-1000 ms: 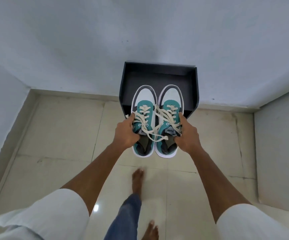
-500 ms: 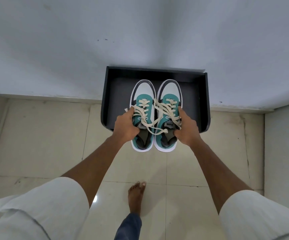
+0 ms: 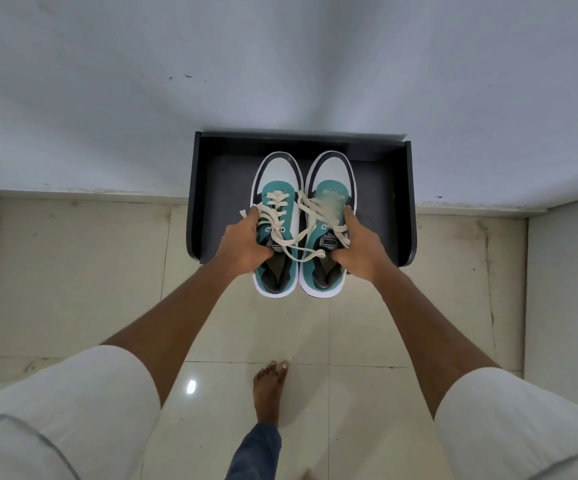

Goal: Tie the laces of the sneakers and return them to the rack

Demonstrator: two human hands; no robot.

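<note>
Two teal, white and black sneakers with cream laces are held side by side over a low black rack [image 3: 211, 188] that stands against the white wall. My left hand [image 3: 242, 247] grips the collar of the left sneaker [image 3: 277, 188]. My right hand [image 3: 360, 249] grips the collar of the right sneaker [image 3: 332, 181]. The toes point toward the wall above the rack's dark shelf; the heels overhang its front edge. The laces [image 3: 301, 233] cross loosely between the two shoes. Whether the soles touch the shelf I cannot tell.
The rack has raised side panels [image 3: 407, 202] and a back lip. Cream floor tiles [image 3: 83, 271] stretch in front of it. A second wall [image 3: 568, 289] juts out at the right. My bare foot [image 3: 270, 393] stands on the tile below the shoes.
I have stepped closer to the rack, so it fills more of the view. Both hands have carried the sneakers forward over its shelf.
</note>
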